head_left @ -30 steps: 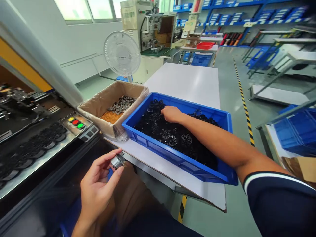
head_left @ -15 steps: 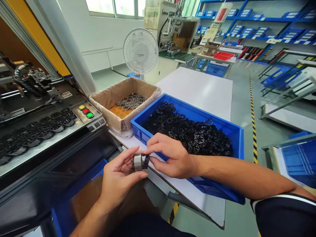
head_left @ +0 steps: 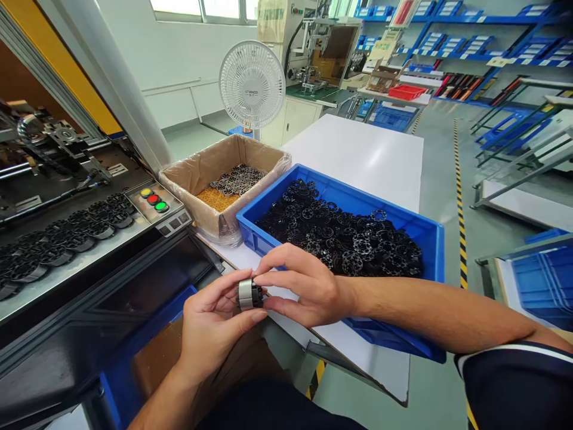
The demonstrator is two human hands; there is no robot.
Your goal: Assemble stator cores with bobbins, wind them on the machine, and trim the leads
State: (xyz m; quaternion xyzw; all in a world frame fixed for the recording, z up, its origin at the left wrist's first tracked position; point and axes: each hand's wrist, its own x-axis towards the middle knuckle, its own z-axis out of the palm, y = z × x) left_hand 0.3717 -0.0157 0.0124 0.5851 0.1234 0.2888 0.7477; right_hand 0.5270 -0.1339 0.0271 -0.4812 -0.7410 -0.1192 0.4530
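Observation:
Between thumb and fingers, my left hand (head_left: 219,316) grips a silver metal ring core (head_left: 246,294), probably a motor stator core, tilted on its side with black plastic at its far-left edge. My right hand (head_left: 308,286) pinches a black toothed plastic ring (head_left: 257,295) against the core's right face. Core and plastic ring touch; fingers partly cover both. Behind my right hand, a blue bin (head_left: 432,251) holds a heap of black plastic rings (head_left: 340,233).
A plastic-lined carton (head_left: 179,185) with metal ring cores (head_left: 242,179) stands beside the bin on a white table (head_left: 358,143). At left, a machine with coloured buttons (head_left: 153,199) carries rows of black-capped cores (head_left: 76,236). A white fan (head_left: 252,83) stands behind.
My right hand has brought the black plastic ring left against the metal core, closing the small gap between them. The camera view has shifted slightly.

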